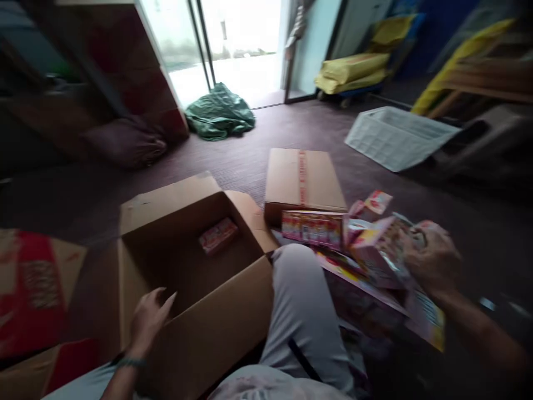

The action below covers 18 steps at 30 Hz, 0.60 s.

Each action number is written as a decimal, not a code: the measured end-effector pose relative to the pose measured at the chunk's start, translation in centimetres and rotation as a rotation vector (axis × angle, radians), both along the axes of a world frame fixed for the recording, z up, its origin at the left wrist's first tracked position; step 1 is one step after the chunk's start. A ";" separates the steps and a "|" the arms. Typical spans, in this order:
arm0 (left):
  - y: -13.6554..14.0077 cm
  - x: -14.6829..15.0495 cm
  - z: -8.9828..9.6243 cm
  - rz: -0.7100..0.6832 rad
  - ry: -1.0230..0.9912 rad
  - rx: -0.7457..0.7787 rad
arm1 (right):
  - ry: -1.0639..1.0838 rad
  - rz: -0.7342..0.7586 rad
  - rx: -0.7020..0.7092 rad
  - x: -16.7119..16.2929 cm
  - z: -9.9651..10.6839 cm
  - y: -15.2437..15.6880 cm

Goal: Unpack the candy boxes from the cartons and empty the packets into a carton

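My left hand (152, 318) hangs over the near left side of an open cardboard box (231, 311), thumb and fingers apart, holding nothing. Inside that box, one small pink-and-red printed packet (218, 235) lies near the far right corner. On the other side of my knee, my right hand (435, 258) is closed at a heap of pink printed boxes (375, 258). Blur hides exactly what its fingers grip. A long pink carton with a row of pictures (312, 229) leans at the heap's left end, and a small loose packet (378, 201) lies behind.
A taped cardboard box (287, 175) stands ahead. Red-and-brown cartons (39, 289) are at my left. Farther off are a green sheet bundle (220, 114) by the doorway, a white plastic crate (395, 136), and yellow sacks (353, 69) on a trolley.
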State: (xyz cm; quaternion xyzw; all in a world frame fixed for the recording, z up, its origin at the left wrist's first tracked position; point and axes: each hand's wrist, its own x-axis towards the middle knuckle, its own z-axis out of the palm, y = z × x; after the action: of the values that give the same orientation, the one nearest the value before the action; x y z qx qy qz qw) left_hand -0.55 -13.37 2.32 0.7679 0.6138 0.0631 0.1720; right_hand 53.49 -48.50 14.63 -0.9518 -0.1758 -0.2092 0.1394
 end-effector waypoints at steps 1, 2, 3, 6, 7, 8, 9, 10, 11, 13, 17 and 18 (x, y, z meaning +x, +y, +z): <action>1.4 0.7 0.1 -0.015 0.004 -0.014 | -0.016 0.120 0.052 -0.8 0.7 3.6; 2.9 1.6 0.3 -0.023 0.035 -0.023 | 0.004 0.240 0.093 -2.1 1.4 7.4; 4.3 2.7 0.3 -0.032 0.080 -0.030 | 0.054 0.352 0.125 -3.8 1.8 11.3; 8.3 6.3 -0.4 -0.074 0.219 -0.057 | 0.266 0.633 0.158 -9.9 1.3 22.0; 9.5 7.4 -1.0 -0.083 0.255 -0.073 | 0.321 0.717 0.143 -11.9 0.4 24.9; 10.7 8.5 -1.8 -0.085 0.280 -0.088 | 0.366 0.793 0.118 -13.6 -0.7 27.3; 11.8 9.4 -2.9 -0.087 0.297 -0.104 | 0.401 0.855 0.085 -14.9 -2.0 29.2; 13.0 10.3 -4.1 -0.085 0.306 -0.118 | 0.429 0.903 0.040 -16.0 -3.3 30.7; 14.1 11.0 -5.5 -0.081 0.309 -0.130 | 0.463 0.938 -0.012 -16.6 -4.6 31.7; 16.2 12.3 -8.8 -0.086 0.304 -0.158 | 0.514 0.977 -0.115 -17.2 -6.7 32.7; 19.2 14.8 -15.5 -0.140 0.257 -0.240 | 0.485 1.003 -0.207 -16.6 -8.7 32.7; 19.7 15.5 -17.0 -0.159 0.240 -0.263 | 0.472 1.013 -0.215 -16.5 -8.9 32.7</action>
State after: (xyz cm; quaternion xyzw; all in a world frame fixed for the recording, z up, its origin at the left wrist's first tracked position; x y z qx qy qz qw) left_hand 14.91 6.29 -14.66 0.7869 0.5702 -0.1235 0.2009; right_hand 36.99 -15.85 5.72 -0.7785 -0.5947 0.1210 0.1601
